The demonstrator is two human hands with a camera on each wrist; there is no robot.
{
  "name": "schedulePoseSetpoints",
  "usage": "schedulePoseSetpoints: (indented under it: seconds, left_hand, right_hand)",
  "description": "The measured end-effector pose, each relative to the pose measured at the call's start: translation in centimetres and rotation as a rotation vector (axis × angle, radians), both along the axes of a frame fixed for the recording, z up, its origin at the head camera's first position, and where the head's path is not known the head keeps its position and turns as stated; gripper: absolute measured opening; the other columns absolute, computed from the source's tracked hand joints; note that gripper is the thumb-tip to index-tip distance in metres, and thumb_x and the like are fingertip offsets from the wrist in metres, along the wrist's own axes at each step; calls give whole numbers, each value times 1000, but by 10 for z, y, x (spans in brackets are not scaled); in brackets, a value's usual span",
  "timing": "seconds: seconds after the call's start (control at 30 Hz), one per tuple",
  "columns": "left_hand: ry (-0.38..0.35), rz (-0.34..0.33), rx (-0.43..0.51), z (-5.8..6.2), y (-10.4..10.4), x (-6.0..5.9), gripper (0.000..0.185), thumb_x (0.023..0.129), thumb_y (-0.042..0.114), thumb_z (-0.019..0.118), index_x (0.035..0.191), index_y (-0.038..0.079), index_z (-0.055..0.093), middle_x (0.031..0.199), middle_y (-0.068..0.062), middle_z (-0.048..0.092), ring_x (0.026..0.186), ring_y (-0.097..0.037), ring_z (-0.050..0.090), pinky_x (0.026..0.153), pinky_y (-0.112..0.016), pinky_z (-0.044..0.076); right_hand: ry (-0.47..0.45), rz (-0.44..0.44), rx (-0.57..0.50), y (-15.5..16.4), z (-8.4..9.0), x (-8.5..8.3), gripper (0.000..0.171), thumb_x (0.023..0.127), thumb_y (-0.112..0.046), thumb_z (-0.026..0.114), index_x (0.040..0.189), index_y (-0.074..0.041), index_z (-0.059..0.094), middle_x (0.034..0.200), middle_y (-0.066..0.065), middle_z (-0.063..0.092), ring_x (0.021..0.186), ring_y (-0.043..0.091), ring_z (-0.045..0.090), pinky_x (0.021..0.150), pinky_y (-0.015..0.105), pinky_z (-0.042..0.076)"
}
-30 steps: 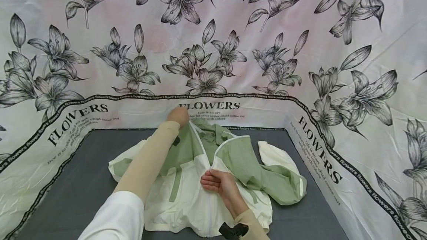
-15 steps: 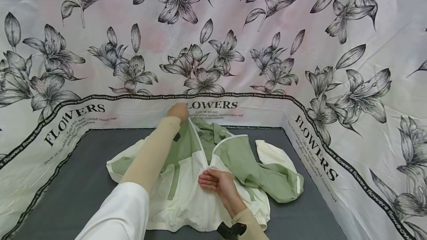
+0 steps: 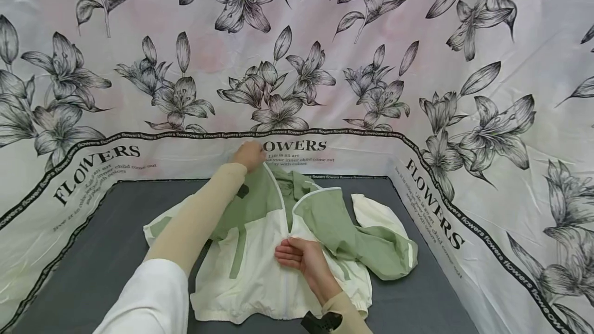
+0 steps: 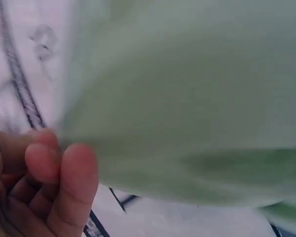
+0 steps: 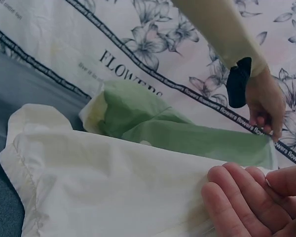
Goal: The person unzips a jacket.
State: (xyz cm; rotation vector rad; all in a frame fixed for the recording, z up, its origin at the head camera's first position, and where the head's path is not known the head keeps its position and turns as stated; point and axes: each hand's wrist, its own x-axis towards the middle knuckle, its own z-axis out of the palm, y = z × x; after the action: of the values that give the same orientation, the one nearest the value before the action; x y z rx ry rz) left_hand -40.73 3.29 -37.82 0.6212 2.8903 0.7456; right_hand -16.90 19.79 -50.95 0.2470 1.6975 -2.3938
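A cream and pale green zip jacket (image 3: 250, 272) lies front up on the grey table (image 3: 111, 220). My left hand (image 3: 249, 156) reaches to the far side and pinches the top of the jacket's left front edge by the collar, holding it raised. In the left wrist view the curled fingers (image 4: 44, 173) grip blurred green fabric (image 4: 197, 98). My right hand (image 3: 297, 254) rests mid-front at the white zip, fingers curled and thumb closed over the cloth. In the right wrist view those fingers (image 5: 246, 202) press on cream fabric (image 5: 113, 177), with the left hand (image 5: 264, 106) beyond.
A white sheet printed with black lilies and "FLOWERS" lettering (image 3: 297, 66) walls the table on three sides. The jacket's right sleeve (image 3: 385, 251) lies bunched towards the right wall. Bare grey surface shows left of the jacket and at the near right corner (image 3: 417, 308).
Both hands keep their holds. The jacket front has shifted slightly left and lies a little straighter along the zip.
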Motion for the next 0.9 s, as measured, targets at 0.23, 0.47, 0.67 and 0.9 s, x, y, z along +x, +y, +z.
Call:
schedulePoseSetpoints:
  seconds: [0.23,0.47,0.67,0.9]
  left_hand:
    - [-103,-227,137,-9,0,56,29,107,23,51,118,3,70,82,-13,68,40,-10,47,46,-28,50]
    - [-186,-466,116,-41,6,110,22,106,23,55,106,10,73,58,5,50,37,-9,43,38,-29,46]
    - [-195,-504,39,-55,5,122,19,105,19,56,100,14,74,53,6,46,34,-9,43,36,-32,47]
    - [-234,-516,30,-54,4,124,18,105,13,53,102,13,70,56,4,47,36,-9,45,36,-30,48]
  right_hand:
    - [10,23,-8,0,3,-7,35,101,-21,58,117,10,65,95,8,79,88,17,78,84,33,62]
    - [15,13,-7,-1,2,-12,37,101,-20,56,118,12,65,93,8,79,87,17,77,83,32,62]
    - [19,25,-2,-4,4,-14,37,101,-19,55,119,13,64,93,7,78,86,16,77,84,32,62]
    - [33,20,8,-6,8,-19,37,101,-17,55,119,14,63,91,6,78,85,16,77,82,32,62]
